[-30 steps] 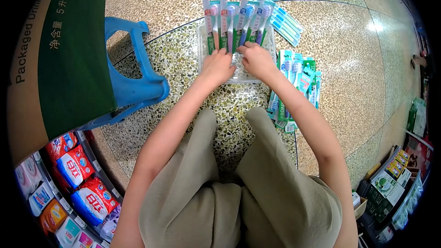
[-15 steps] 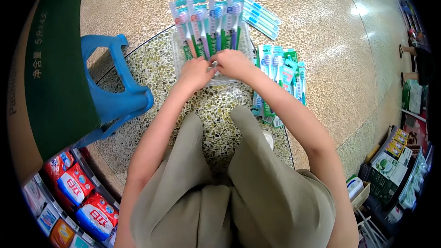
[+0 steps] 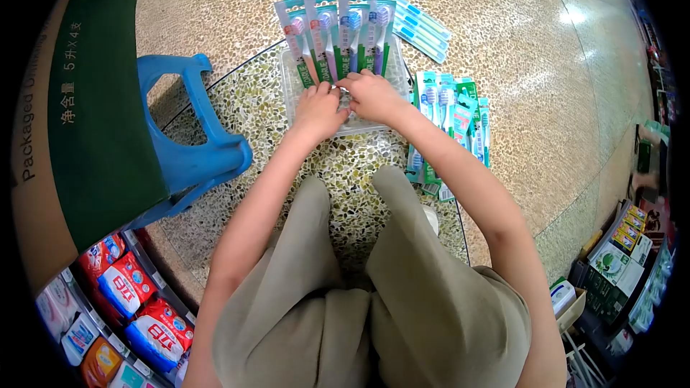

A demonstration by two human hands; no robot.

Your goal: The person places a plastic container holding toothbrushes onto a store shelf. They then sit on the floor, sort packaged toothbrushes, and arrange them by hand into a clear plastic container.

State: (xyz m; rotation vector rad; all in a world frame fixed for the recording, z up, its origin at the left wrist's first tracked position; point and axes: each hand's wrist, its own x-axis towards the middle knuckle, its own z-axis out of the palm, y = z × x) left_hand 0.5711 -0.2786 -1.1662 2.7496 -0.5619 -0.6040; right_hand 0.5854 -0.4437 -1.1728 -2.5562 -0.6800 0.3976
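Note:
Several packaged toothbrushes (image 3: 352, 32) stand side by side in a slightly fanned row, bristle ends upward, in a clear plastic tray (image 3: 291, 90) on the floor. At the lower ends of the left packs is my left hand (image 3: 320, 109), its fingers bent against them. My right hand (image 3: 372, 99) is beside it, fingers curled onto the lower ends of the middle and right packs. The thumbs are close together, and the hands hide the bottoms of the packs. To the right lies a loose pile of more toothbrush packs (image 3: 445, 111), partly behind my right forearm.
A flat blue-and-white multi-pack (image 3: 424, 29) lies behind the tray. On the left are a blue plastic stool (image 3: 198, 158) and a large green-and-brown carton (image 3: 100, 122). Shelves with red detergent bags (image 3: 154, 334) fill the lower left; boxed goods (image 3: 618, 259) stand at the right.
The whole view has shifted slightly, so everything appears a little further right. My fingers have moved slightly along the lower ends of the packs; the row stays in the tray.

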